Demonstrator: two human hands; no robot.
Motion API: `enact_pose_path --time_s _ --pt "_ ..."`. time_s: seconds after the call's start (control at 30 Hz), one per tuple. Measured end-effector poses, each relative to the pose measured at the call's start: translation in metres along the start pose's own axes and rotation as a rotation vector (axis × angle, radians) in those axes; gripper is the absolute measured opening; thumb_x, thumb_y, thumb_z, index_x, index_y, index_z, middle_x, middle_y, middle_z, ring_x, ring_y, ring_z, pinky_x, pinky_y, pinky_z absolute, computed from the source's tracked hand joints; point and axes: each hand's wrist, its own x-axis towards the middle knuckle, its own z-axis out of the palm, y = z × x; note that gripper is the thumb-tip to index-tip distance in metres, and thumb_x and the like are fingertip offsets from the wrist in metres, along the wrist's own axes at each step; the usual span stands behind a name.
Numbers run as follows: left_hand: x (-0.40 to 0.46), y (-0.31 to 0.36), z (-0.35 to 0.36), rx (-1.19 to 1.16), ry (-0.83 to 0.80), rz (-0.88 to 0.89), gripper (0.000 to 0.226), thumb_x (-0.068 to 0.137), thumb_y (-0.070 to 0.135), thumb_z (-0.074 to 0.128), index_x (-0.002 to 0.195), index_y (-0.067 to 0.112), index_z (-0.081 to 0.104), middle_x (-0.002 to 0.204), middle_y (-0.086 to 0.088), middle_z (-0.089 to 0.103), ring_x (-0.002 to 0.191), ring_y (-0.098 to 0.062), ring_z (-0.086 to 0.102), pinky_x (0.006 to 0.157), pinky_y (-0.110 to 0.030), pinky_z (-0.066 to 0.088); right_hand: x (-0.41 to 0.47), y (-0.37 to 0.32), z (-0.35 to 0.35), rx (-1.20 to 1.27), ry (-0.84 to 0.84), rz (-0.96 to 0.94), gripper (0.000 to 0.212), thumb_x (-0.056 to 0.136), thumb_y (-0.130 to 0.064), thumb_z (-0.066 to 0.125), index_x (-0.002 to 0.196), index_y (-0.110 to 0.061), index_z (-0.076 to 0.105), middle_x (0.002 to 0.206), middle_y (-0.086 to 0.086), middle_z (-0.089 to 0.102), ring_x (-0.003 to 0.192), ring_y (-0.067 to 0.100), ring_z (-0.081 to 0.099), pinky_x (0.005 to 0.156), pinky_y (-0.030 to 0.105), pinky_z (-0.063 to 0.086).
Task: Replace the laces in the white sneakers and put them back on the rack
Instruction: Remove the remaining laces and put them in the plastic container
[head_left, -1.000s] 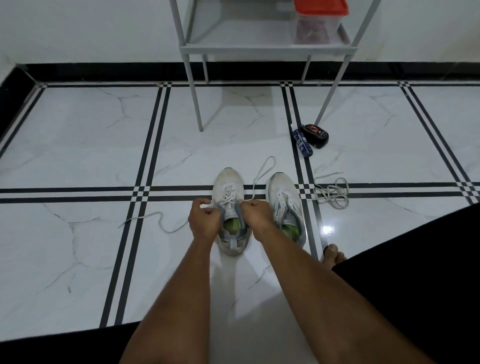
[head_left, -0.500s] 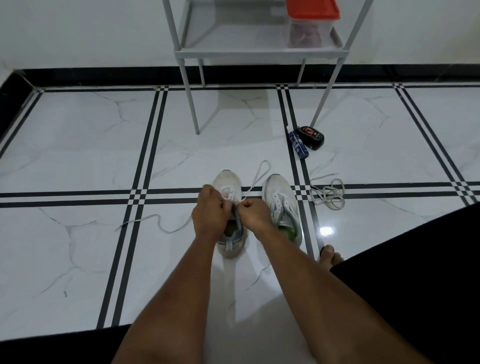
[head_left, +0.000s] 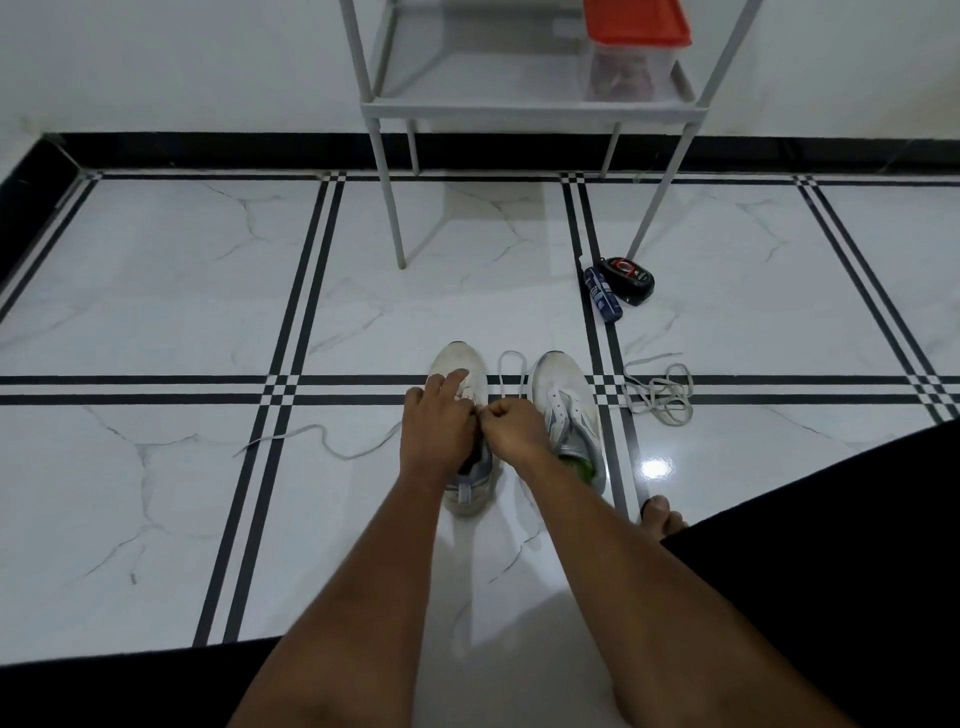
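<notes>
White sneakers at frame centre are being laced: the lace is pinched by the right hand, while the left hand, fingers mostly extended, rests on the shoe; threading likely follows.

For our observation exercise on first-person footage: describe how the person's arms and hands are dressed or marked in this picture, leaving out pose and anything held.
Both forearms are bare from the bottom edge of the picture to the wrists: no sleeves, gloves, watch or bracelet show. The left hand and right hand show no rings that can be made out. Dark black clothing appears only at the lower edges, near the legs.
</notes>
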Motion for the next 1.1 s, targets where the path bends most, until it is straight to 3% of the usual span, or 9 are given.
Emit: enact_pose_path --time_s 0.3,0.37,0.43,0.5,0.7,0.87,0.93,1.0,1.1 --pt "0.000 -0.012 0.000 -0.127 0.034 -0.034 0.014 0.090 0.031 0.067 0.087 0.023 0.078 0.144 0.004 0.057 0.124 -0.023 0.054 0.088 -0.043 0.045 -0.004 0.001 -0.004 0.027 -0.008 0.033 0.039 0.094 -0.035 0.063 0.063 -0.010 0.064 0.064 0.007 0.066 0.066 0.025 0.063 0.065 0.044 0.055" --pt "0.008 -0.009 -0.007 -0.385 0.264 -0.425 0.015 0.089 0.027 0.068 0.086 0.014 0.074 0.131 -0.001 0.061 0.114 -0.025 0.057 0.085 -0.041 0.051 -0.003 0.003 -0.006 0.011 0.003 0.046 0.046 0.095 -0.034 0.062 0.055 -0.016 0.052 0.054 0.002 0.054 0.055 0.020 0.051 0.057 0.036 0.042" --pt "0.020 -0.014 -0.029 -0.825 0.498 -1.051 0.024 0.095 0.025 0.060 0.097 0.003 0.071 0.127 -0.012 0.060 0.116 -0.034 0.056 0.091 -0.046 0.053 -0.004 0.003 -0.009 -0.015 0.012 0.058 0.048 0.096 -0.034 0.061 0.053 -0.019 0.045 0.050 -0.006 0.044 0.051 0.017 0.043 0.055 0.029 0.033" --pt "0.023 -0.030 -0.041 -0.847 0.426 -1.350 0.036 0.102 0.026 0.049 0.119 -0.002 0.065 0.138 -0.021 0.053 0.127 -0.043 0.050 0.099 -0.048 0.047 -0.006 0.001 -0.010 -0.033 0.006 0.063 0.047 0.097 -0.035 0.061 0.055 -0.020 0.047 0.052 -0.007 0.047 0.053 0.017 0.046 0.056 0.028 0.033" --pt "0.004 -0.025 -0.015 -0.284 0.010 -0.222 0.039 0.080 0.043 0.072 0.115 0.025 0.074 0.155 -0.006 0.048 0.138 -0.030 0.045 0.102 -0.049 0.046 -0.007 -0.003 -0.012 -0.039 -0.008 0.065 0.043 0.099 -0.037 0.063 0.060 -0.019 0.056 0.060 -0.005 0.055 0.060 0.017 0.052 0.055 0.028 0.033" --pt "-0.005 -0.002 0.002 -0.161 0.075 -0.052 0.019 0.091 0.029 0.066 0.099 0.018 0.079 0.141 0.002 0.061 0.127 -0.023 0.050 0.093 -0.044 0.042 -0.006 -0.001 -0.011 -0.027 -0.003 0.067 0.045 0.096 -0.030 0.061 0.053 -0.018 0.051 0.056 -0.004 0.050 0.057 0.018 0.048 0.055 0.030 0.035" --pt "0.007 -0.009 -0.007 -0.358 0.308 -0.395 0.013 0.087 0.024 0.067 0.088 0.017 0.078 0.130 0.002 0.066 0.119 -0.023 0.057 0.091 -0.041 0.048 -0.006 0.000 -0.011 -0.035 0.008 0.089 0.048 0.095 -0.038 0.063 0.053 -0.019 0.050 0.053 -0.006 0.049 0.054 0.017 0.047 0.055 0.028 0.035" --pt "0.029 -0.037 -0.031 -0.693 0.541 -1.010 0.022 0.085 0.028 0.059 0.086 0.013 0.075 0.118 -0.005 0.069 0.111 -0.029 0.062 0.088 -0.048 0.055 -0.005 0.001 -0.011 -0.044 0.008 0.093 0.050 0.095 -0.045 0.063 0.054 -0.020 0.050 0.051 -0.007 0.049 0.052 0.018 0.048 0.055 0.027 0.037" --pt "0.035 -0.082 -0.051 -0.677 0.494 -1.432 0.034 0.091 0.035 0.053 0.108 0.012 0.070 0.132 -0.011 0.061 0.123 -0.035 0.056 0.094 -0.055 0.053 -0.004 0.002 -0.011 -0.037 0.009 0.101 0.050 0.095 -0.046 0.064 0.054 -0.020 0.051 0.053 -0.006 0.051 0.053 0.018 0.050 0.057 0.028 0.039"
